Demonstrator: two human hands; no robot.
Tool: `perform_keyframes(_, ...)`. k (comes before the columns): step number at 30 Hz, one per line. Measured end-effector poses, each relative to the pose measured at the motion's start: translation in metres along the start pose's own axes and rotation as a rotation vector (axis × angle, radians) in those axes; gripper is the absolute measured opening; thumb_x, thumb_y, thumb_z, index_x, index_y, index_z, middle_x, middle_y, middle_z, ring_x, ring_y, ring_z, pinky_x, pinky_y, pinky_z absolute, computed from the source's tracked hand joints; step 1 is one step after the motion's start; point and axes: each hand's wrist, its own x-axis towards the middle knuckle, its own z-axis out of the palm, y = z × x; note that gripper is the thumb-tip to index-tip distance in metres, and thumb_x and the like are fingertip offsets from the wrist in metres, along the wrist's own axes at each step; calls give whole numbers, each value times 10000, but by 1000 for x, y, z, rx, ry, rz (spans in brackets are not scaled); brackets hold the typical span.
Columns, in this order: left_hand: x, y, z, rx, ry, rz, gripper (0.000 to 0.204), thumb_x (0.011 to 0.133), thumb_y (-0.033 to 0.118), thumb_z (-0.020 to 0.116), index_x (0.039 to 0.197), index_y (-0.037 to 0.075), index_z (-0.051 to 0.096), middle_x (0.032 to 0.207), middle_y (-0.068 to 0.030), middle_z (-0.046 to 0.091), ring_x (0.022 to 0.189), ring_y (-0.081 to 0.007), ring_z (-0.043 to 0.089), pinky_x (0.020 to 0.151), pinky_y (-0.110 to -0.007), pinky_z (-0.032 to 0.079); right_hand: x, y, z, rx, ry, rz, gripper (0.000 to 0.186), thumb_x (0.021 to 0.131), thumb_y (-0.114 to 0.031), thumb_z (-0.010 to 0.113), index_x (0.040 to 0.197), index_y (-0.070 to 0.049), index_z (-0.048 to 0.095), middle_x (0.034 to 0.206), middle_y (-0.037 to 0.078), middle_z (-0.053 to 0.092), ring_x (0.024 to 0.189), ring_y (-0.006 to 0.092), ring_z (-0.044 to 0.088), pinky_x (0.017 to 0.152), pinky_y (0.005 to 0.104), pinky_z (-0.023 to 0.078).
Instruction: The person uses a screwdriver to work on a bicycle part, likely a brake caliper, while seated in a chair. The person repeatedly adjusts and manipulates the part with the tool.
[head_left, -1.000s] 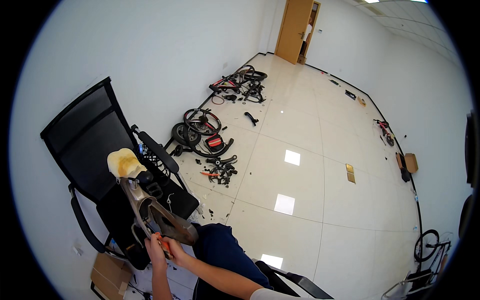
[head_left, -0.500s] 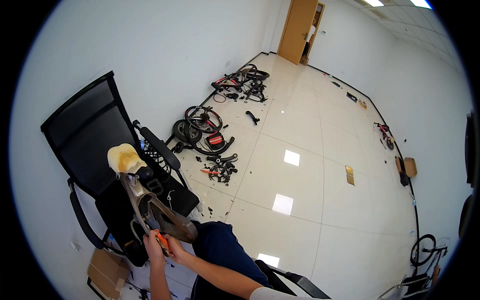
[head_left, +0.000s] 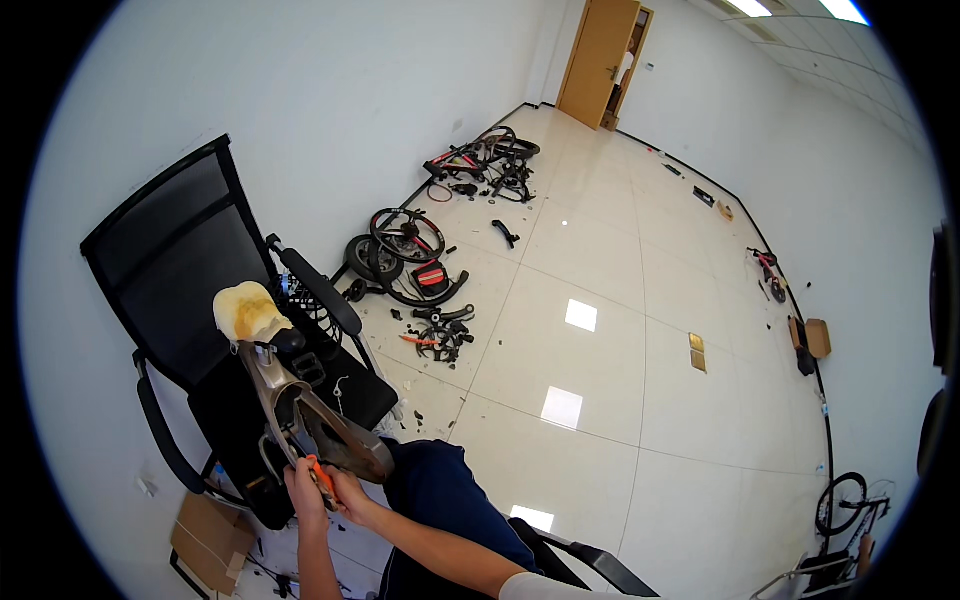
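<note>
A brownish-grey metal bike frame [head_left: 345,440] leans over the black mesh chair [head_left: 180,240], topped by a saddle [head_left: 248,312] with worn, yellowed foam. My left hand [head_left: 305,488] and my right hand [head_left: 350,498] meet at the frame's lower end, both closed around an orange-handled tool [head_left: 322,478]. What the tool's working end touches is hidden by my fingers and the frame. Small black parts [head_left: 308,372] lie on the chair seat beside the frame.
Dismantled bike wheels [head_left: 408,236], a black-and-red bag [head_left: 431,281] and crank parts [head_left: 440,335] lie along the left wall. A cardboard box [head_left: 213,540] stands below the chair. Another bicycle [head_left: 845,510] is at the right wall. A wooden door [head_left: 598,65] stands ajar at the far end.
The view has shifted very slightly. Both hands keep their hold on the orange-handled tool, with hardly any visible movement.
</note>
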Motion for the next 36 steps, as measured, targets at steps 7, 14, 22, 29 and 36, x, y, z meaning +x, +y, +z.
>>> perform_keyframes(7,-8,8,3,1,-33,-20,271,848,259,553,977,25,505,792,-14,488,663,-115,491,604,-254,405,4,4,-8,-49,-16,-35,229,973,-300,492,903,-98,576,609,-11,516,390,88,417,336,246,276)
perform_keyframes(14,-7,20,12,-71,-84,56,192,874,231,596,744,103,533,633,49,457,518,-61,419,463,-247,321,-3,-14,4,-112,38,-260,141,965,-230,545,986,-93,572,746,9,602,527,97,547,411,235,422)
perform_keyframes(22,0,0,-5,42,66,60,261,842,265,568,835,28,459,622,-41,487,447,-131,475,417,-259,409,-23,-16,22,-160,38,-132,319,956,-327,565,726,-106,555,579,-32,508,416,44,409,351,211,226)
perform_keyframes(29,-7,8,-3,80,70,-17,476,801,356,590,981,-75,499,860,-155,556,796,-219,569,710,-321,464,-32,-27,20,147,-163,91,293,977,-380,495,855,-123,564,604,-47,517,406,55,394,345,196,234)
perform_keyframes(36,-14,20,0,26,51,-88,402,809,326,580,943,-42,487,760,-108,520,682,-180,531,624,-297,438,-26,-19,3,235,-363,219,273,988,-372,490,855,-142,551,606,-61,490,381,42,340,334,190,212)
